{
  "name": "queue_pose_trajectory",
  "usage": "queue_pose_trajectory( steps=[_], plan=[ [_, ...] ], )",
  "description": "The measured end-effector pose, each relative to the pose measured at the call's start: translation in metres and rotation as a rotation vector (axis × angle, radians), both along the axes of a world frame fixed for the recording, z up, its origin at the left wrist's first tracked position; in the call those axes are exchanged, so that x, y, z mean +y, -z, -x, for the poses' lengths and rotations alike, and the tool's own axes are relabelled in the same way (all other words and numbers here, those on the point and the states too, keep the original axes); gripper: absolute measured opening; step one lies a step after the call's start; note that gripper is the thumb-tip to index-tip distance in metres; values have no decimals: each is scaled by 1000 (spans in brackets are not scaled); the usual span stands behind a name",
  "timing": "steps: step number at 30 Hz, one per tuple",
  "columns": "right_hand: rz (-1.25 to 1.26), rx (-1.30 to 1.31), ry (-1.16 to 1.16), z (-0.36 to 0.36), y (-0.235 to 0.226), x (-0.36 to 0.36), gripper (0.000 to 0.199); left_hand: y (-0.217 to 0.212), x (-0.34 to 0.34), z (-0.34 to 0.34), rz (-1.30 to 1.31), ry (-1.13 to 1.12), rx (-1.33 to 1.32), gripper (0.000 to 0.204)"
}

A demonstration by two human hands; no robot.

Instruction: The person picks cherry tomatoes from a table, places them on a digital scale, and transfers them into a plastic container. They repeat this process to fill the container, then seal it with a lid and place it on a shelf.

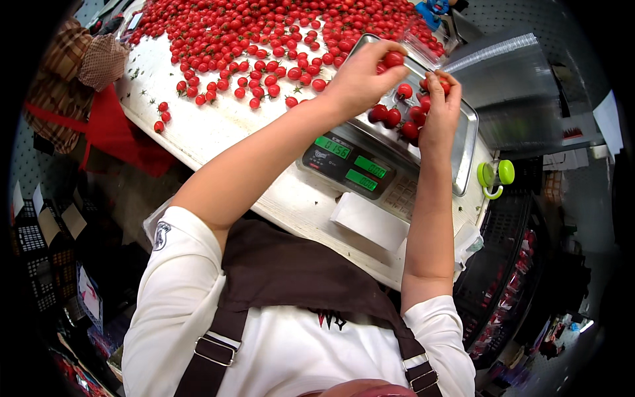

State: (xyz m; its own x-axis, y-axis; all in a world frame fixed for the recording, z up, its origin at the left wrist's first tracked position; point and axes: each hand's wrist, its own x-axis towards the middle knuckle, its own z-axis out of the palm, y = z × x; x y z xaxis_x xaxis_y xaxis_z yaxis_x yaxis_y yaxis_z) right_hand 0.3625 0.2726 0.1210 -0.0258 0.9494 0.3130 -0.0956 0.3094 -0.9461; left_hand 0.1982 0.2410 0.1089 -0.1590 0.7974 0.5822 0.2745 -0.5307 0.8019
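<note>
A digital scale point(347, 165) with green lit displays stands at the table's front, topped by a metal tray point(466, 139). Several red cherry tomatoes point(392, 118) lie loose in that tray. Over its far left part, my left hand point(362, 78) pinches a cherry tomato point(394, 59) between thumb and fingers. My right hand point(440, 122), above the tray's right half, has its fingers curled around another cherry tomato point(444, 87). Part of the tray and some of its tomatoes are hidden behind my hands.
A large heap of cherry tomatoes point(264, 33) covers the far part of the white table point(218, 139). A white box point(370, 218) sits before the scale. Clear plastic bags point(503, 79) and a green-lidded bottle point(496, 173) are at right. Another person's red apron point(122, 132) shows at left.
</note>
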Motion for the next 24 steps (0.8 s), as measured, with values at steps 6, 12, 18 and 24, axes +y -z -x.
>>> queue_pose_trajectory(
  steps=[6, 12, 18, 24],
  plan=[
    [11, -15, -22, -16, -2, -9, 22, -3, -3, -17, 214, 116, 73, 30],
    [-217, -165, -207, 37, -6, -74, 14, 11, -64, 46, 208, -115, -89, 28],
    [-284, -349, -748, 130, 48, -134, 17, 77, -144, 163, 286, -582, 93, 21],
    [-370, -440, -877, 152, 120, -138, 18, 139, -209, 299, 604, -1029, 948, 69]
  ],
)
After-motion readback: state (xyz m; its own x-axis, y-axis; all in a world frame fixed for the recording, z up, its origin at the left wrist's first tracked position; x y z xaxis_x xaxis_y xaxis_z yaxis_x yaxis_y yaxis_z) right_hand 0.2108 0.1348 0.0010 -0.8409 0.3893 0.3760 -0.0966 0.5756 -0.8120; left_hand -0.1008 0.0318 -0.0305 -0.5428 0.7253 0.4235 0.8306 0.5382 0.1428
